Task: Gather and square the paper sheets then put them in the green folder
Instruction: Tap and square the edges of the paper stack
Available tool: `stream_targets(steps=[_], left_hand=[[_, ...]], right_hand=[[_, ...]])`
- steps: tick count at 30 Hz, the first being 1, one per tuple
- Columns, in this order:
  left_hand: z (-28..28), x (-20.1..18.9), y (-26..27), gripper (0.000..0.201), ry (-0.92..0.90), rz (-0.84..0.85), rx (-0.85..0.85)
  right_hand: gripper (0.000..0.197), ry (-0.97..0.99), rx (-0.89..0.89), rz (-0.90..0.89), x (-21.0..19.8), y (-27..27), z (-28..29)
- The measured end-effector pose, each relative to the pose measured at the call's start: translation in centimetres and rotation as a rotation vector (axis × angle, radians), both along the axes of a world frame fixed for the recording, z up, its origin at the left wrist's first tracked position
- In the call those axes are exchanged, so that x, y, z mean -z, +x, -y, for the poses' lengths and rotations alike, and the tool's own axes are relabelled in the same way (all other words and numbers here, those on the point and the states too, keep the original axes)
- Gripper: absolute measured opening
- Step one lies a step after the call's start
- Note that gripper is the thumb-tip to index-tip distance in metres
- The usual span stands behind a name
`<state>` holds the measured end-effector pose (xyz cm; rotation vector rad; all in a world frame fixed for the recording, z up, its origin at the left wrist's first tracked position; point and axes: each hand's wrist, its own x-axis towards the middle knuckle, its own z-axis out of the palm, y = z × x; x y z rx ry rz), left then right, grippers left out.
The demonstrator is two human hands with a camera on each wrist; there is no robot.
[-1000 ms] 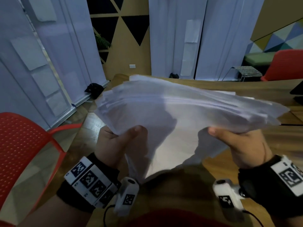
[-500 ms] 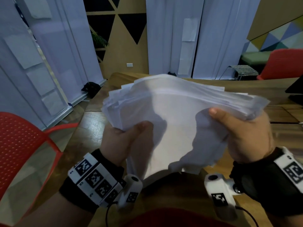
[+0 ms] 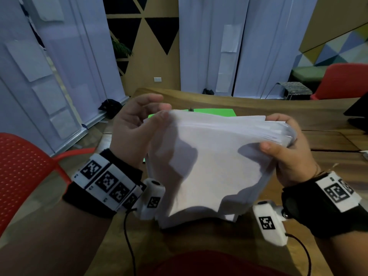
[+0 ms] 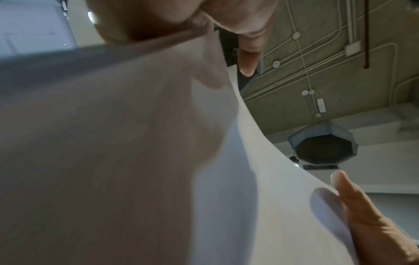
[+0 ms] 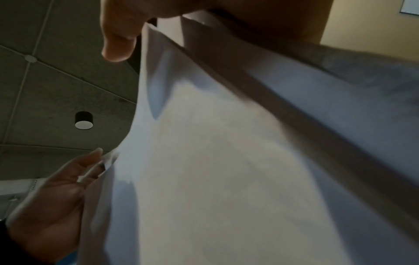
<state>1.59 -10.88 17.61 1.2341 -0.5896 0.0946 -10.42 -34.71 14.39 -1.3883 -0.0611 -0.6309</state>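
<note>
The white paper stack [image 3: 209, 156] stands on edge over the wooden table [image 3: 258, 104], its lower edge close to the tabletop. My right hand [image 3: 276, 134] grips its right edge, thumb on the near face and fingers behind. My left hand [image 3: 159, 111] lies against the upper left corner with relaxed fingers and no clasp. In the right wrist view its fingers [image 5: 90, 159] run straight along the sheets' edge. The paper stack [image 4: 136, 143] fills the left wrist view. The green folder [image 3: 211, 112] lies flat on the table behind the stack, mostly hidden.
A red chair [image 3: 23, 166] stands at my left and another red chair [image 3: 346, 82] at the far right. A dark screen [image 3: 358, 114] sits on the table's right edge, with a white cable end [image 3: 365, 154] near it. A small stool [image 3: 294, 88] stands beyond the table.
The loose fan of sheets has closed into a tighter upright stack. My left hand let go of its pinch and moved up to the left edge. The green folder now shows behind.
</note>
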Motion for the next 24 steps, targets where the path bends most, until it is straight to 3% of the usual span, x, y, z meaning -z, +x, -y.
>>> stream_targets(steps=[6, 9, 16, 21, 24], left_hand=[[0.8, -0.5, -0.3, 0.001, 0.160, -0.008, -0.059], [0.8, -0.1, 0.1, 0.015, 0.121, -0.095, -0.084], [0.6, 0.5, 0.2, 0.014, 0.042, -0.242, -0.078], [0.8, 0.7, 0.2, 0.026, 0.060, -0.217, -0.162], [0.5, 1.0, 0.6, 0.022, -0.010, -0.201, -0.016]], right_hand=[[0.051, -0.001, -0.034, -0.018, -0.1, 0.2, 0.4], [0.055, -0.010, -0.032, -0.009, 0.3, 0.1, 0.6], [0.071, -0.044, -0.059, -0.061, 1.5, 0.4, 0.7], [0.106, -0.048, -0.027, -0.124, 2.1, 0.3, 0.5], [0.107, -0.043, 0.004, -0.094, 2.0, 0.1, 0.5]])
